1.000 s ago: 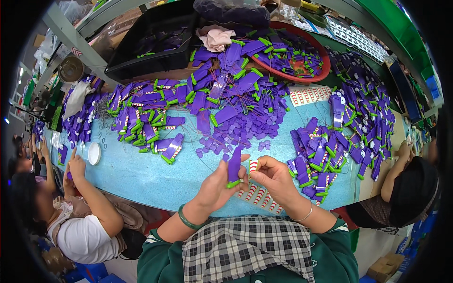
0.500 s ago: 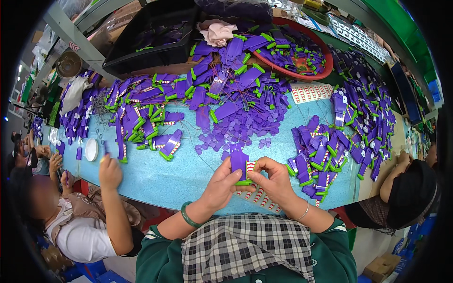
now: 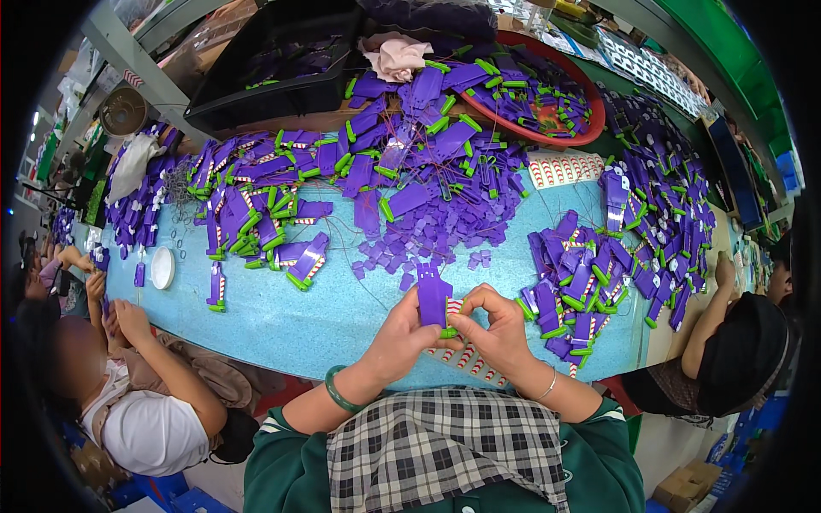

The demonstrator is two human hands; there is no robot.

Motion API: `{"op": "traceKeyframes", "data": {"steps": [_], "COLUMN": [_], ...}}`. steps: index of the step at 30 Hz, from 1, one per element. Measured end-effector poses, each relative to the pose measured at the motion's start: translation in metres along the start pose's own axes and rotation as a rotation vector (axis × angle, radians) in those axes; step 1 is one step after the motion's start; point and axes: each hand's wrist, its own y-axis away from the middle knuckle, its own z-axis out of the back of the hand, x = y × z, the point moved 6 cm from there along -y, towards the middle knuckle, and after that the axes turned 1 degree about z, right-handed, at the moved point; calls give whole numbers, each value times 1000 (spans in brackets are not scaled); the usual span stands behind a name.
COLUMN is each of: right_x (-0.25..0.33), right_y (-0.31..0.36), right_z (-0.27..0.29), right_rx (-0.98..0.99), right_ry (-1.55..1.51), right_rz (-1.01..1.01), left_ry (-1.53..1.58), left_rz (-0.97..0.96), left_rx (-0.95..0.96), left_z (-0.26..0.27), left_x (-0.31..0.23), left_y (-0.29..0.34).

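My left hand (image 3: 397, 340) is closed round a flat purple plastic part (image 3: 434, 293) with a bright green end, holding it upright over the near edge of the table. At the part's right edge, the thumb and fingers of my right hand (image 3: 498, 335) pinch a red-and-white striped sticker (image 3: 454, 305). That sticker lies against the purple part, and my fingertips cover some of it. Below my hands, partly hidden by them, is a sheet of striped stickers (image 3: 467, 359).
Small purple pieces (image 3: 419, 227) heap up ahead, beneath larger purple-green parts with thin wires. More parts (image 3: 581, 282) pile at right. A red basin (image 3: 590, 128), black bin (image 3: 265, 107), sticker sheet (image 3: 564, 169) and white bowl (image 3: 162, 268) stand around. Co-workers sit on both sides.
The left co-worker's hand has drawn back from the table toward their body. A purple-green part near there now lies slightly closer. My hands stay at the part, and less of the striped sticker shows.
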Motion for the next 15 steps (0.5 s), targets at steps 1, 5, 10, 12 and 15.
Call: {"op": "traceKeyframes", "data": {"steps": [1,5,10,12,15], "right_x": [1,1,20,25,27], "right_y": [0,0,0,0,2], "right_z": [0,1,7,9,9], "right_rx": [2,-26,-87,-112,-113], "right_ry": [13,22,221,265,289], "right_rz": [6,10,271,326,350], "left_ry": [-64,-224,-318,-301,-279], "left_rz": [-1,0,-1,10,12], "left_rx": [-15,-56,-9,10,21], "left_z": [-3,-1,0,-2,-6], "left_x": [-2,0,2,1,0], "left_y": [1,1,3,3,5]}}
